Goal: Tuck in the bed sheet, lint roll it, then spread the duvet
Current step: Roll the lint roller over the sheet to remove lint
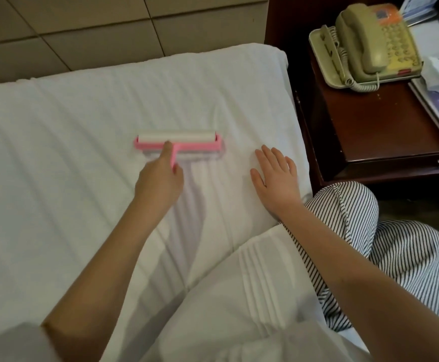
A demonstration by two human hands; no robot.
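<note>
The left hand (158,178) grips the pink lint roller (178,142) at frame centre on the bed sheet (69,142). Its roll lies crosswise, handle toward the person. The right hand (276,173) presses flat, fingers spread, just right.

A hotel bedroom — white-sheeted bed (82,113), corded telephone (370,43) on dark nightstand (383,126).

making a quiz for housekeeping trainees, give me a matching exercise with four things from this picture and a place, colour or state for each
1 lint roller
2 right hand
3 telephone
4 left hand

A on the nightstand
B flat on the bed sheet
C pink frame, white roll
D gripping the lint roller

Pairs: 1-C, 2-B, 3-A, 4-D
</note>
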